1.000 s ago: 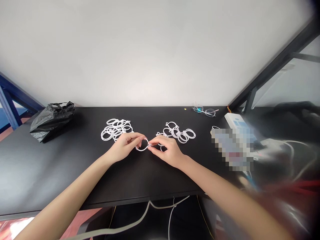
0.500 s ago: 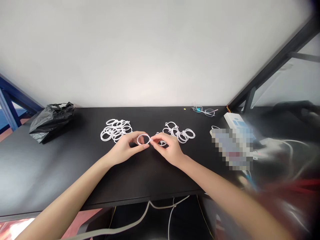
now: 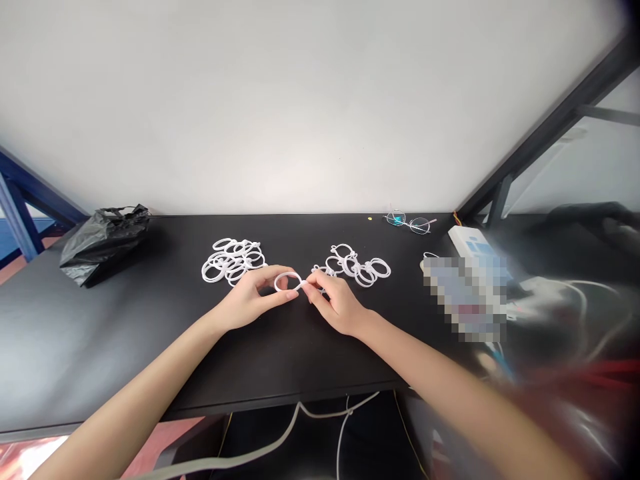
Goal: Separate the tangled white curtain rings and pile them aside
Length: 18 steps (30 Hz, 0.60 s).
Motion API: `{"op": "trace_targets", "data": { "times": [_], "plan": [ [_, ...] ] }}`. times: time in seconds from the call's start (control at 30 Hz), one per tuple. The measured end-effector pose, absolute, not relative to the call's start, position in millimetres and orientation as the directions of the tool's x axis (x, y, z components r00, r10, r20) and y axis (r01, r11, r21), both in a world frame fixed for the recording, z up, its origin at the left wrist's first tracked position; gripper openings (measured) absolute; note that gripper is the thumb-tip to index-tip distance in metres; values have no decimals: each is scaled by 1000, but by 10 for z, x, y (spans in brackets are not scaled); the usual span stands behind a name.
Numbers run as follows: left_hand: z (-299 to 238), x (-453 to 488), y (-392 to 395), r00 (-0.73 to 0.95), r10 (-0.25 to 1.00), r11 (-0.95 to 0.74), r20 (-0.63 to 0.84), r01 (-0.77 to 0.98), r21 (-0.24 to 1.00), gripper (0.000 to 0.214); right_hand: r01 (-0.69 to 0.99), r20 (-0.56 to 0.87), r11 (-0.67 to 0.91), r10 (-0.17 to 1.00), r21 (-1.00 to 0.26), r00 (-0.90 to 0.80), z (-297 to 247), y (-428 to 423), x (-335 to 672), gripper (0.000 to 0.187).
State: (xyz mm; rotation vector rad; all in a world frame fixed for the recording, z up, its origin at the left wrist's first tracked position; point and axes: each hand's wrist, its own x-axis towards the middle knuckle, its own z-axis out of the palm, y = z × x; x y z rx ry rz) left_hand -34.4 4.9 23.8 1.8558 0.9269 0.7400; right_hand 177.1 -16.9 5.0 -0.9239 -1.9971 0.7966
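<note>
Between my hands is a white ring (image 3: 277, 279), held just above the black table. My left hand (image 3: 255, 297) curls round its left side, fingers behind and thumb along the lower edge. With thumb and fingertips, my right hand (image 3: 337, 300) pinches the ring's right end, where a small white nub shows. A heap of similar white rings (image 3: 214, 270) lies beyond my left hand. Another looser group of white rings (image 3: 367, 272), some with small loops, lies beyond my right hand and is partly hidden by it.
A crumpled black plastic bag (image 3: 105, 243) stands at the far left of the table (image 3: 280, 360). Eyeglasses (image 3: 419, 227) lie near the wall. At right are a white box (image 3: 470, 237), a blurred-out flat item (image 3: 463, 297) and cables. A pale cable (image 3: 260, 453) hangs below the front edge.
My right fingertips have shifted slightly right and down at the ring's end. The ring has tilted a little flatter, while my left hand stays nearly in place.
</note>
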Motion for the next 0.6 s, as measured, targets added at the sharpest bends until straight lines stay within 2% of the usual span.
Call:
{"op": "trace_targets", "data": {
  "times": [0.3,0.6],
  "plan": [
    [201,-351,53,572,819,-194,37,216,957,32,274,365,515,815,-812,-450,29,-183,1785,25],
    [199,-352,48,580,809,-251,96,193,949,29,270,353,498,824,-824,-442,8,-202,1783,25]
  ]
}}
